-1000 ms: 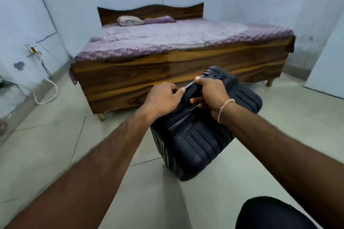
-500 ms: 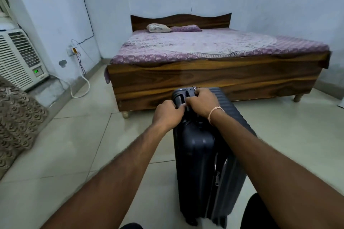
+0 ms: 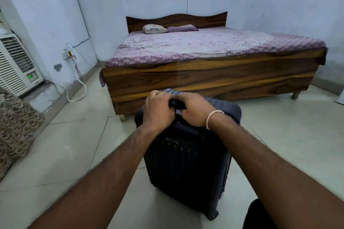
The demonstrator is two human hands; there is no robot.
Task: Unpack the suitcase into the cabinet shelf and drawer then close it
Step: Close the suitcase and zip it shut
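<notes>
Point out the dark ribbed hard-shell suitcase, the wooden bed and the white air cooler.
Dark ribbed hard-shell suitcase [image 3: 186, 169], head view: ribbed front panel.
Wooden bed with purple sheet [image 3: 204, 78], head view: wooden footboard.
White air cooler [image 3: 14, 65], head view: louvred front grille.

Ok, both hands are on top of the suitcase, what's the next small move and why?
Probably tip the suitcase down flat on the floor. It stands upright on its wheels, looks closed, and both the left hand and right hand grip the handle on top, so nothing can come out until it lies down to be opened. No cabinet is in view.
</notes>
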